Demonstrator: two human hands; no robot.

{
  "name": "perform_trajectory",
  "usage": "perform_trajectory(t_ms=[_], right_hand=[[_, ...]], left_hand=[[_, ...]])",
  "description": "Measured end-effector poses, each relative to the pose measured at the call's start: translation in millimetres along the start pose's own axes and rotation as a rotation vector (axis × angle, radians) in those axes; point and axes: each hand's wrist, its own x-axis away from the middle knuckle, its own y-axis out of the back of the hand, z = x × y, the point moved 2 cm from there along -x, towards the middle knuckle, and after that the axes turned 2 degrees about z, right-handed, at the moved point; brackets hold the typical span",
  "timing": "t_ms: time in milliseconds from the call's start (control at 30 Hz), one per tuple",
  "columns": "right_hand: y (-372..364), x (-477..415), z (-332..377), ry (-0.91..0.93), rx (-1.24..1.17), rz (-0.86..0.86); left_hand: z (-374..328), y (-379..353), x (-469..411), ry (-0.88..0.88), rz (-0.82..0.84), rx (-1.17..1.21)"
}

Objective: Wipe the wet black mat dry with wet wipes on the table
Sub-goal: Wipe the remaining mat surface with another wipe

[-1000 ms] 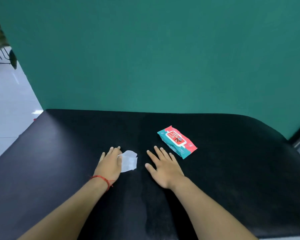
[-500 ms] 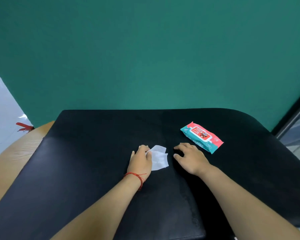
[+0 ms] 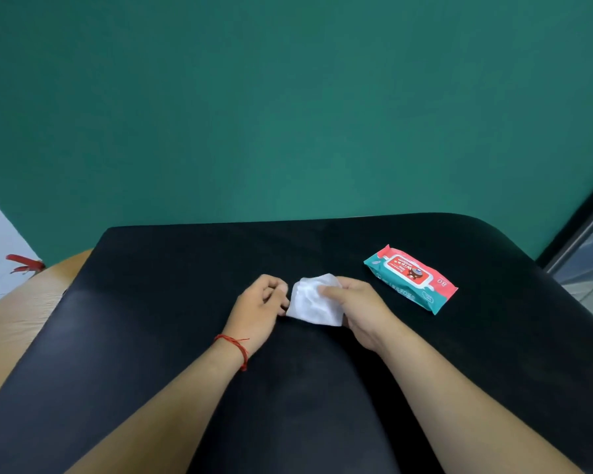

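1. The left hand (image 3: 259,309), fingers curled, meets the edge of the wipe (image 3: 314,304); whether it pinches, I cannot tell.
2. The right hand (image 3: 356,309) pinches the wipe mid black mat (image 3: 151,336), probably bunching it for wiping.
3. The pack (image 3: 409,278) lies farther right, apart, handy for a fresh sheet.

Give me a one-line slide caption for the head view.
Right hand grips a white wipe, left hand curled at its edge, over the black mat; wipes pack lies to the right.
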Motion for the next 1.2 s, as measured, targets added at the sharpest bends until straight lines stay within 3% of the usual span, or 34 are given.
perform_trajectory(t_ms=[67,167,200,267,333,400,433,500,567,767,1200], right_hand=[[8,-10,10,-0.020,-0.076,-0.039],[18,-34,16,-0.004,-0.008,-0.033],[19,-43,16,0.011,0.087,-0.079],[23,-55,13,0.107,0.496,-0.294],[21,-55,7,0.340,0.846,-0.447],[9,-48,-5,0.539,1.017,-0.283],[0,-44,-13,0.551,1.093,-0.144],[-14,-39,-27,0.452,1.286,0.092],[-20,-44,-36,0.304,1.436,0.184],[-28,-101,-21,0.164,1.416,0.134],[-9,-233,23,-0.070,1.367,-0.124]], left_hand=[[5,15,-18,0.008,-0.053,-0.011],[11,34,-46,-0.002,-0.116,-0.042],[12,39,-54,-0.003,-0.138,-0.042],[17,45,-63,0.000,-0.183,-0.026],[23,50,-66,0.011,-0.212,0.031],[29,53,-67,0.009,-0.217,0.116],[32,55,-67,0.009,-0.213,0.156],[35,58,-69,0.025,-0.216,0.241],[40,60,-77,0.064,-0.234,0.332],[49,65,-91,0.132,-0.263,0.526],[49,67,-99,0.166,-0.258,0.630]])
